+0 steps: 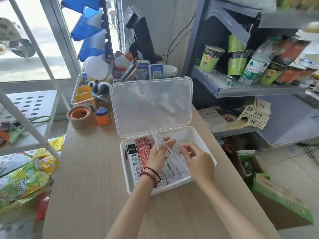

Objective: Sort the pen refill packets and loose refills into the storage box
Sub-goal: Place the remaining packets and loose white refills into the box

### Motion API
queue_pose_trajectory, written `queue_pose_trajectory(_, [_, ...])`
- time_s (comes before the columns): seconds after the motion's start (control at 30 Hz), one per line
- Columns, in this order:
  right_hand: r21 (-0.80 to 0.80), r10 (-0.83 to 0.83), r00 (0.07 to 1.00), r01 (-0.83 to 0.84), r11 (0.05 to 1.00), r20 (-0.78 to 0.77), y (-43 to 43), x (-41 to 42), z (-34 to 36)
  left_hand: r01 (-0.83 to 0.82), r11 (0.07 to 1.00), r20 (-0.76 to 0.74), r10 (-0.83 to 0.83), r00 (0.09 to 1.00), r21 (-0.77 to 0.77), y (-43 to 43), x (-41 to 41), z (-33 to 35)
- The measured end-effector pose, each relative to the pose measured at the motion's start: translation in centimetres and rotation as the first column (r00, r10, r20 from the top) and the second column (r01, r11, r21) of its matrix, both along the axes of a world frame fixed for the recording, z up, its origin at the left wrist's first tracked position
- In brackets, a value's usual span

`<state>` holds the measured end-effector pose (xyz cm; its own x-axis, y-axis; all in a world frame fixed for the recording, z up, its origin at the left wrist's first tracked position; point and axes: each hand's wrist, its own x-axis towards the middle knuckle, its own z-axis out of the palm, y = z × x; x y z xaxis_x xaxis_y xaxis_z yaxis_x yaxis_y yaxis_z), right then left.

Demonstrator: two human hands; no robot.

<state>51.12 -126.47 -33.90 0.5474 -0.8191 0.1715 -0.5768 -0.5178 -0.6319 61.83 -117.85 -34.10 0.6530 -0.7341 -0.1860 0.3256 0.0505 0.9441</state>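
The white storage box (172, 186) sits open on the worktop (89, 169), its clear lid (151, 94) raised at the far side. Black and red refill packets (143, 153) lie at its left. The left hand (158, 155) grips a slanted bundle of thin, clear loose refills (155, 136) over the box. The right hand (198, 161) hangs curled at the right; whether it holds anything, I cannot tell.

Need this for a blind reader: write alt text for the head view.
A left hand holds loose white refills over an open storage box on a table; the right hand reaches in beside it. Red and black refill packets lie in its left side.
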Motion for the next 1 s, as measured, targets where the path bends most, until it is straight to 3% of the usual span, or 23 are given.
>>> queue_pose_trajectory(0.13, [0.031,0.103,0.995,-0.103,0.994,0.001,-0.1,0.0,0.7,0.033,0.998,0.150,-0.042,0.988,0.061,0.1,0.0,-0.1])
queue_pose_trajectory(0.33, [0.091,0.188,0.980,-0.181,0.979,-0.067,-0.2,-0.5,0.8,0.114,0.985,0.254,-0.143,0.957,0.126,0.0,-0.5,-0.6])
queue_pose_trajectory(0.87, [0.192,0.280,0.959,-0.266,0.945,-0.047,-1.0,-0.9,0.7,0.110,0.983,0.206,-0.139,0.969,0.147,0.2,-0.6,-0.5])
queue_pose_trajectory(1.0, [0.195,0.271,0.962,-0.260,0.946,-0.034,-0.9,-1.0,0.7,0.034,0.996,0.173,-0.048,0.984,0.088,0.2,-0.7,-0.3])
